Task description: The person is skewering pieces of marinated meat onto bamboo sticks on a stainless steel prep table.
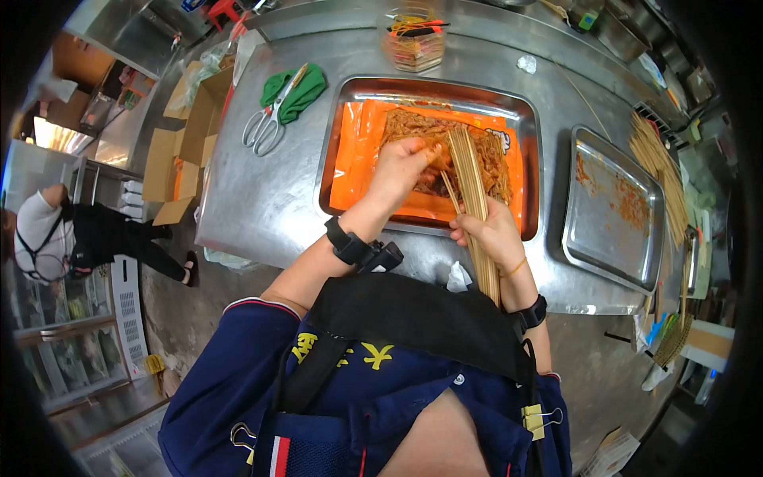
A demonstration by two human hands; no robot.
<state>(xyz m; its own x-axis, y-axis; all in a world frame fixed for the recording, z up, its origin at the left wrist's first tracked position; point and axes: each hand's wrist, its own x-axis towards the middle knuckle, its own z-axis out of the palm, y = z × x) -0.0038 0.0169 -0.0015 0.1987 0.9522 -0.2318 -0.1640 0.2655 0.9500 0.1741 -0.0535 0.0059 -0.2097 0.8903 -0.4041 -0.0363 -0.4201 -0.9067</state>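
Note:
In the head view my right hand [491, 230] is closed round a thick bundle of bamboo skewers [470, 179], which stands slanted over the tray. One thin skewer [451, 193] sticks out apart from the bundle, towards my other hand. My left hand [404, 171] is closed in a pinch, its fingertips on a small piece of orange-red sauced food. Below both hands a heap of sauced food [401, 127], in thin folded pieces, lies on an orange plastic bag [354, 171]. The bag rests in a deep steel tray [326, 159]. The hands cover part of the heap.
Scissors [274, 115] and a green cloth [306, 94] lie left of the tray. A clear container [413, 49] stands behind it. To the right are a sauce-stained tray [608, 238] and many loose skewers [660, 171]. A person [63, 230] stands far left, near a cardboard box [199, 131].

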